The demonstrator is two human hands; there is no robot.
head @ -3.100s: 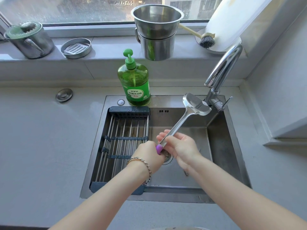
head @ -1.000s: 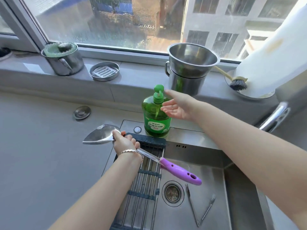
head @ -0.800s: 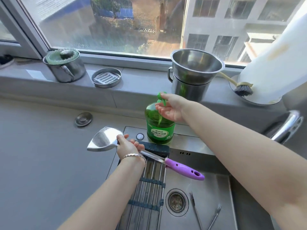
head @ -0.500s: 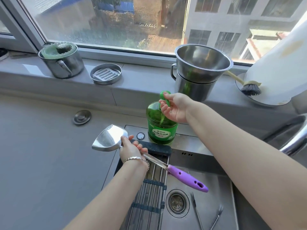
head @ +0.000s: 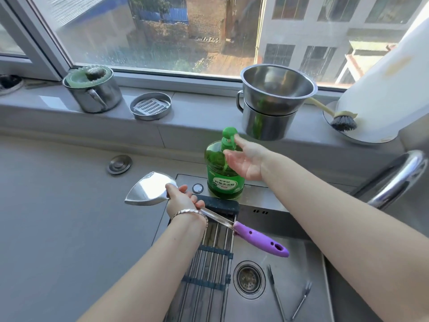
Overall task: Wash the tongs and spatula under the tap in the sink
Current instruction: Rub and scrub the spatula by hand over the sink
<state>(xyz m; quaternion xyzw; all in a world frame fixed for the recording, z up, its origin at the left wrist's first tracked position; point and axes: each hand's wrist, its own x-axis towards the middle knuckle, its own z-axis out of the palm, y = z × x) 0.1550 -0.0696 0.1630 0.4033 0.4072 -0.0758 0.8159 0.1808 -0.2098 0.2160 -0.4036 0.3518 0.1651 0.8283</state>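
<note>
Spatula [head: 148, 191] is kept clamped by the neck in the left hand [head: 180, 201] while soap's just been pumped from the green dish-soap bottle [head: 222, 173] into the cupped, open right hand [head: 243, 159], so scrubbing's probably next.

Bright daylight from the window [head: 162, 31], glare at right, wide-angle bending at edges, sharp focus

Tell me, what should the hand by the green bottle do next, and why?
Probably press the pump of the green dish soap bottle down. The right hand is cupped open under the nozzle with its thumb at the pump top, while the left hand holds the spatula, waiting for soap.
</note>
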